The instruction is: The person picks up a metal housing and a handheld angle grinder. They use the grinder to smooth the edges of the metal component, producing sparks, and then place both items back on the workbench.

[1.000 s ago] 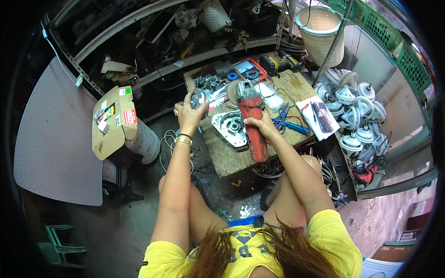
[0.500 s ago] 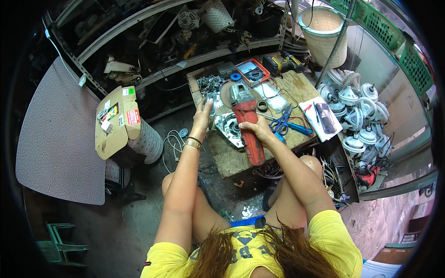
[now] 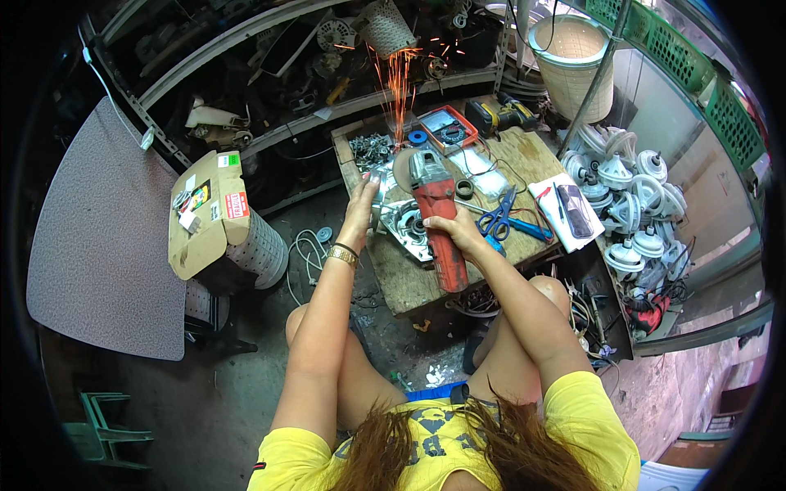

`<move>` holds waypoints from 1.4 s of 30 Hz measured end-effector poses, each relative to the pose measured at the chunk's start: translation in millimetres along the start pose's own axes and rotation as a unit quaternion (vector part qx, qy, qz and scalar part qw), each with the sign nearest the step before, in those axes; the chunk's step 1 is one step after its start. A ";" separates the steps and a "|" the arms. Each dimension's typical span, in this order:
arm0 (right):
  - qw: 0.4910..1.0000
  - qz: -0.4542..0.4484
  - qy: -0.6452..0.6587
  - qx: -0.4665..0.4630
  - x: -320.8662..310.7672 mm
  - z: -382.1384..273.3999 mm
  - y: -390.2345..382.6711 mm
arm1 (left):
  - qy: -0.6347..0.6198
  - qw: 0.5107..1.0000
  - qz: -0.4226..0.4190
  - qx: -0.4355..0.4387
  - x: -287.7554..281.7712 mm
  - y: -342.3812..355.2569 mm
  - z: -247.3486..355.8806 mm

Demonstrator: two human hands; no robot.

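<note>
My right hand (image 3: 460, 229) is wrapped round the red body of an angle grinder (image 3: 436, 200), held over the wooden work table (image 3: 401, 286). Its thin disc (image 3: 404, 170) is at the left of the grinder's head. Orange sparks (image 3: 396, 90) shoot up and away from the disc. Just left of the disc, my left hand (image 3: 360, 209) grips a small shiny metal piece (image 3: 377, 186), mostly hidden by the fingers. A silvery metal housing (image 3: 405, 222) with a round opening lies beneath the grinder.
Blue-handled scissors (image 3: 496, 221), a multimeter (image 3: 448, 131), a cordless drill (image 3: 501, 113) and a phone (image 3: 575, 209) on white paper lie on the table. Loose screws (image 3: 372, 153) are heaped at its far left. White mechanisms (image 3: 630, 188) pile up at right; a cardboard box (image 3: 209, 209) stands left.
Sparks now fly from the grinder's disc; half a second ago there were none. The metal piece and my hands have barely shifted.
</note>
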State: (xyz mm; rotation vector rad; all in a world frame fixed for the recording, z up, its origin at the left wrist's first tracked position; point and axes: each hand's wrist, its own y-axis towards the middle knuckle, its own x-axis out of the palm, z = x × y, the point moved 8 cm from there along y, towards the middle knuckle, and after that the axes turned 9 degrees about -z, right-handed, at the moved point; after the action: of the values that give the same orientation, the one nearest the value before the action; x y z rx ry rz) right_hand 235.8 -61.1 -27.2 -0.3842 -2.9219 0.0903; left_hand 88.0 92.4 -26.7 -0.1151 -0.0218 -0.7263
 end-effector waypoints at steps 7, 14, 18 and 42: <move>1.000 -0.002 -0.011 0.002 2.5 -1.5 -1.4 | 0.009 1.000 0.000 0.009 -0.2 -5.3 4.8; 1.000 0.015 0.009 0.012 -12.7 2.0 0.9 | 0.323 0.941 0.083 0.060 -20.6 -16.5 47.3; 0.999 0.034 -0.009 -0.003 -22.1 -2.2 -0.3 | 0.519 0.828 0.209 0.025 -51.9 -22.3 61.0; 1.000 -0.006 0.007 -0.024 6.8 -10.3 0.0 | -0.133 0.975 -0.079 -0.157 8.7 -7.6 -15.1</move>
State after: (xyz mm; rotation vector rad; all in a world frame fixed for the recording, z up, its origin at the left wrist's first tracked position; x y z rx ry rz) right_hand 231.4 -58.9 -15.9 -0.3727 -2.9171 0.0143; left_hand 89.1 79.3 -40.5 -0.5184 -0.1729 -0.8660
